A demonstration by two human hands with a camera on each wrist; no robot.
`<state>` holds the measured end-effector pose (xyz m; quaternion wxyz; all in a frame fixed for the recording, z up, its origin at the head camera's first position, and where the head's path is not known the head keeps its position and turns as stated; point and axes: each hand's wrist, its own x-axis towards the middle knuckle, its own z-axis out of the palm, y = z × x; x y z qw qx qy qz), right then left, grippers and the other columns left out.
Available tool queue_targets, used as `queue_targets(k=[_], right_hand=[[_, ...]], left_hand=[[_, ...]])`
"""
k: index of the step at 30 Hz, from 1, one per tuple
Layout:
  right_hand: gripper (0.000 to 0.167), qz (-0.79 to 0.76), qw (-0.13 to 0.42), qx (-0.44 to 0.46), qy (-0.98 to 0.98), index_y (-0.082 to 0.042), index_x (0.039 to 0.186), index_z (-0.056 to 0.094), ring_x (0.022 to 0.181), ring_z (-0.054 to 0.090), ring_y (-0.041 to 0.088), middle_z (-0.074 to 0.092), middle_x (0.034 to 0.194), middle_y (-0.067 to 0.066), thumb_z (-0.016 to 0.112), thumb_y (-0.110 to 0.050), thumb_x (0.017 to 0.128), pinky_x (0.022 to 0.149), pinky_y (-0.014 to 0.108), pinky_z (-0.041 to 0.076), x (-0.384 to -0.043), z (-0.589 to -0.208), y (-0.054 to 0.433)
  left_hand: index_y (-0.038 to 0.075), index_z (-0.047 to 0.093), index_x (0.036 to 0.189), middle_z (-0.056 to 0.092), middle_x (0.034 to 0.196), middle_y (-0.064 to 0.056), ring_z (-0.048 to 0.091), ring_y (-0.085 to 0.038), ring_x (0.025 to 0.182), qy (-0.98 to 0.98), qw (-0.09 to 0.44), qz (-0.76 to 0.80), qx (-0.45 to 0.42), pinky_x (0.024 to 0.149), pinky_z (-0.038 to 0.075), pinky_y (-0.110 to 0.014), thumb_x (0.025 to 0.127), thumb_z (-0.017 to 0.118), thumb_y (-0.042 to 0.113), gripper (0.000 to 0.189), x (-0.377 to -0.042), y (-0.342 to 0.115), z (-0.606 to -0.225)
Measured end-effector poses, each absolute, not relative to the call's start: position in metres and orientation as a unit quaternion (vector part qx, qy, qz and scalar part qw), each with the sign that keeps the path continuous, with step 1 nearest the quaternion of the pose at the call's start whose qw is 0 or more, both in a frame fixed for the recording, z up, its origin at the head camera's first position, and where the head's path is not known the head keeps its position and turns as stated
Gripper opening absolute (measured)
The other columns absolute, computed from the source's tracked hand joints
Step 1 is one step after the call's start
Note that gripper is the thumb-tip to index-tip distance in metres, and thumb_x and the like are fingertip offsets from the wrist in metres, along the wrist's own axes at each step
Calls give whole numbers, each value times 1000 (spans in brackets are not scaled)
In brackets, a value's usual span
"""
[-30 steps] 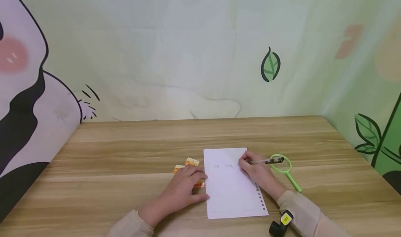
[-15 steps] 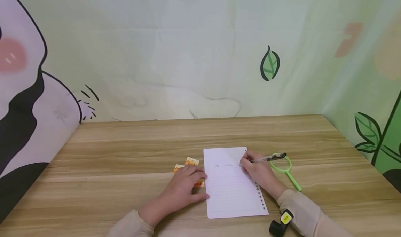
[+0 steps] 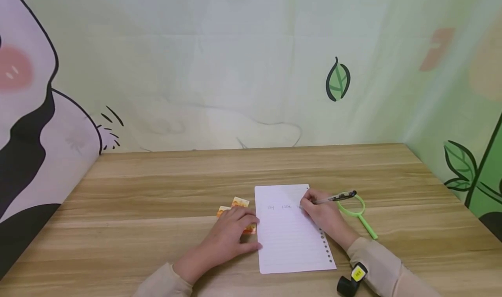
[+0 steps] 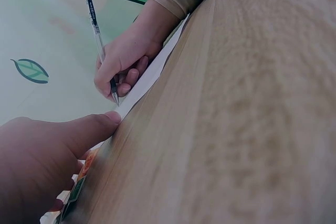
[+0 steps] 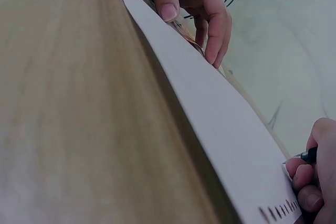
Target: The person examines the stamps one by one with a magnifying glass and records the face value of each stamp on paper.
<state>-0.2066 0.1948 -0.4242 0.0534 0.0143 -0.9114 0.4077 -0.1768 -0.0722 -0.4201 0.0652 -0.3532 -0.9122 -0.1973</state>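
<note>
A sheet of lined white paper (image 3: 290,244) with a row of punched holes down its right side lies on the wooden table. Faint handwriting (image 3: 279,208) runs across its upper part. My right hand (image 3: 323,212) pinches a clear pen with a dark cap end (image 3: 337,197), its tip at the paper by the end of the writing; the tip also shows beside curled fingers in the right wrist view. My left hand (image 3: 231,233) rests with thumb and fingertips at the paper's left edge, fingers relaxed. Beneath it, orange and yellow cards (image 3: 240,202) are partly hidden.
A light green magnifying glass (image 3: 368,227) lies just right of the paper, its ring partly behind the pen. A black device with a yellow label (image 3: 357,273) sits on the right sleeve. A printed curtain (image 3: 243,70) stands behind the table (image 3: 137,192).
The right hand and pen have shifted slightly right and back a little at the end of the writing line. The left hand and the paper stay in place.
</note>
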Motion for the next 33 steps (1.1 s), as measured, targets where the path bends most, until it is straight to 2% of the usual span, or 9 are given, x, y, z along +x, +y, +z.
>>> queue_targets(k=[11,22,33], right_hand=[[12,408,75,6,-910,-10,74,61,67,48,15,57,67,1,55,-12,85,61,21,38,-206,-426,196],[11,397,82,11,-914,-9,75,60,66,46,14,56,69,2,56,-10,85,58,20,36,-206,-426,195],[15,398,83,10,-914,-10,70,59,61,46,13,54,61,-1,55,-12,84,54,20,35,-204,-425,196]], left_hand=[[13,64,114,59,125,-2,51,-22,121,-913,61,-200,-349,108,40,-46,78,76,41,47,-176,-71,-420],[13,64,113,59,124,-2,51,-21,120,-912,66,-201,-352,106,41,-45,78,77,40,46,-176,-72,-420],[14,64,115,58,126,0,50,-21,121,-916,55,-197,-345,107,40,-45,78,75,45,49,-176,-71,-419]])
